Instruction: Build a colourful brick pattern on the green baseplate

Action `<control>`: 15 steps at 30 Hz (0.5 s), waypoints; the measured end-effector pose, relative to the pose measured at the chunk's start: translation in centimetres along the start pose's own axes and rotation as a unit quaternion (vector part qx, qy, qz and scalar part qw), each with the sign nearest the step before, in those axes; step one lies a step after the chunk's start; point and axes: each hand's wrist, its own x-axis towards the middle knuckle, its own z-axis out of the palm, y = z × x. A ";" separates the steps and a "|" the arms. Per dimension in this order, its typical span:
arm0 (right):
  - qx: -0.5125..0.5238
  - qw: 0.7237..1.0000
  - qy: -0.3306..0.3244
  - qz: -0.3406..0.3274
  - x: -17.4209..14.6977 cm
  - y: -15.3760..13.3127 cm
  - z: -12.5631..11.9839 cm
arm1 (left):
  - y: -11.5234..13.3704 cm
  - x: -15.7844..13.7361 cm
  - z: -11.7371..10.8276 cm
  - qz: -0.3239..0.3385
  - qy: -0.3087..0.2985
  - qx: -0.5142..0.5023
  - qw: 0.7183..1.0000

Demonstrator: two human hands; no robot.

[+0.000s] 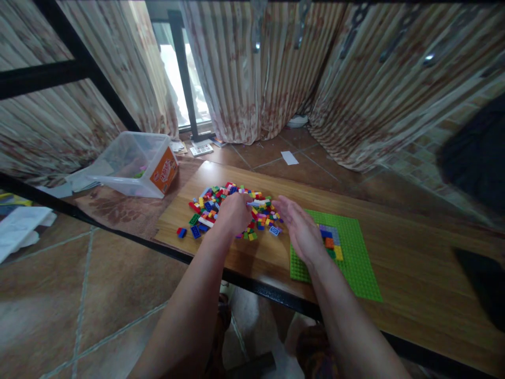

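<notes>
My left hand is over the middle of a heap of small multicoloured toy bricks on the wooden table. Its fingers are curled and closed, with the tips mostly hidden behind the hand, so what they hold cannot be made out. Pale bricks lie by its index finger. To the right of the heap, my right hand is open, fingers stretched out and nothing visible in it. Below and beside it lies a green baseplate, partly covered by the hand. Blue, grey, orange and yellow bricks are joined on the plate.
A clear plastic tub with an orange label stands beyond the table's left end. A dark flat object lies at the right of the wooden table. Black metal bars cross the left side. Curtains hang behind.
</notes>
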 end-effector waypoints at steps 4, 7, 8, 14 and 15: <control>-0.207 0.976 -0.005 -0.073 -0.4 0.0 -0.9 | 0.3 -0.1 0.1 -0.003 -0.006 0.002 1.000; -0.403 0.904 0.003 -0.146 -1.4 -0.3 -1.4 | 0.5 -0.1 0.1 0.012 -0.015 0.006 1.000; -0.450 0.879 0.000 -0.157 -1.7 -0.4 -1.5 | 0.6 -0.1 0.1 0.015 -0.016 0.005 1.000; -0.570 0.811 -0.031 -0.132 -2.6 0.5 -1.2 | 1.3 -0.1 0.1 0.019 -0.024 0.012 0.999; -0.572 0.810 -0.036 -0.125 -2.5 0.7 -1.1 | 1.4 -0.1 0.1 0.021 -0.025 0.013 0.999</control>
